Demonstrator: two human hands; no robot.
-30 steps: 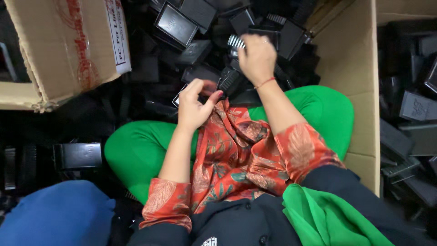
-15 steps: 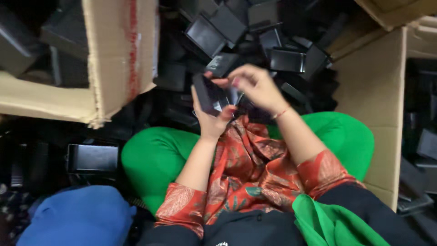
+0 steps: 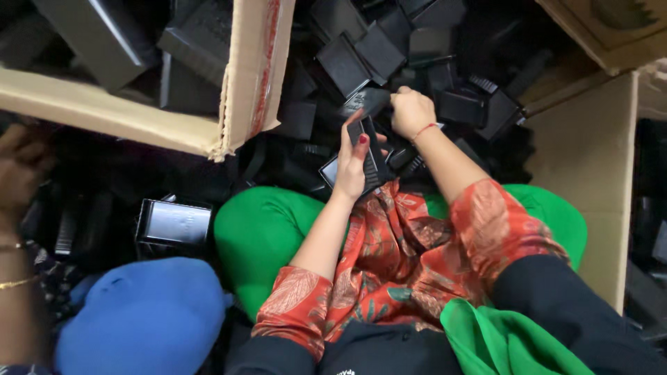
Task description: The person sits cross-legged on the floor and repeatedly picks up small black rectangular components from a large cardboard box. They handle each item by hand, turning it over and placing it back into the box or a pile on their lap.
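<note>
I sit cross-legged in green trousers and an orange patterned top among heaps of black plastic parts. My left hand point(image 3: 351, 167) holds a narrow black plastic piece point(image 3: 368, 156) upright above my lap. My right hand point(image 3: 411, 111) is curled, knuckles up, just right of that piece, reaching into the pile of black parts point(image 3: 389, 48) ahead. What its fingers grip is hidden.
An open cardboard box point(image 3: 236, 104) holding black parts stands at the upper left. A cardboard wall point(image 3: 597, 173) rises on the right. A black rectangular tray point(image 3: 174, 223) lies by my left knee. Another person's arm point(image 3: 17, 278) and a blue cloth point(image 3: 146, 316) are at lower left.
My left hand has turned the black piece upright. My right hand has moved off it and forward into the pile. The view has shifted left.
</note>
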